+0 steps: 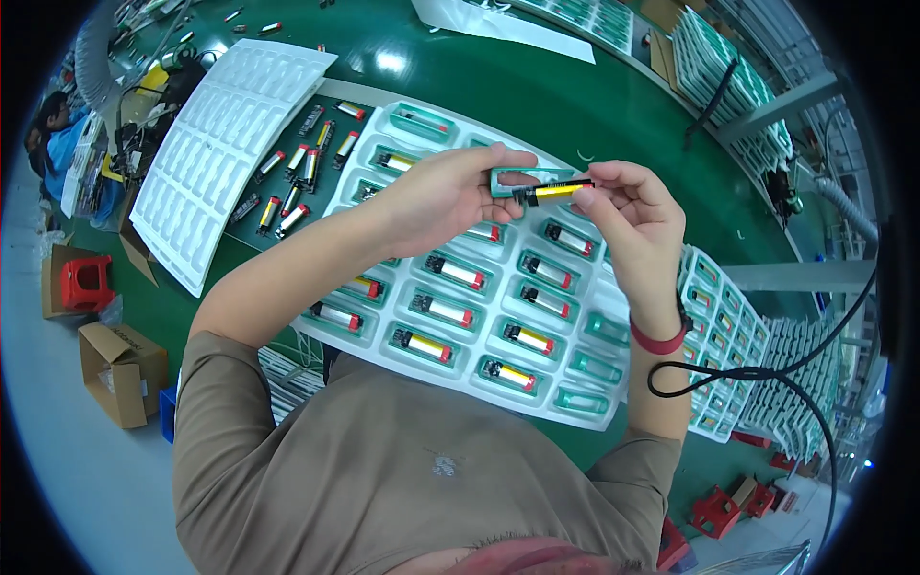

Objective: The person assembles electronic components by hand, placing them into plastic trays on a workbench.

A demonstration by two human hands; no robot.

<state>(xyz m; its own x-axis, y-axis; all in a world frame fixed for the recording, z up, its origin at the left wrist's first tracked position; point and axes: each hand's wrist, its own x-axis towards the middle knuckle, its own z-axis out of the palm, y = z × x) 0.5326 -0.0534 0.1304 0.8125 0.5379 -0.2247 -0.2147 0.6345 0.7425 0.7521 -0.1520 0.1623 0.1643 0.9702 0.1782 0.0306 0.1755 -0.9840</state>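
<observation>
Over the white molded tray (487, 324), my left hand (450, 196) grips a small translucent green plastic case (537, 172) by its left end. My right hand (635, 216) pinches a small cylindrical battery (558, 192) with a yellow wrap and a black end piece. The battery lies along the front edge of the case, its black end toward my left fingers; whether it is partly inside, I cannot tell. Below my hands, the tray's compartments hold green cases, many with white or yellow batteries in them. Several cases at the tray's right end show no battery.
Loose batteries (300, 160) lie scattered left of the tray, beside a tilted white tray (216, 144). Another filled tray (721, 331) is at the right, near a dangling black cable (800, 369). Stacked trays (733, 91) stand far right. A person in blue (62, 125) sits far left.
</observation>
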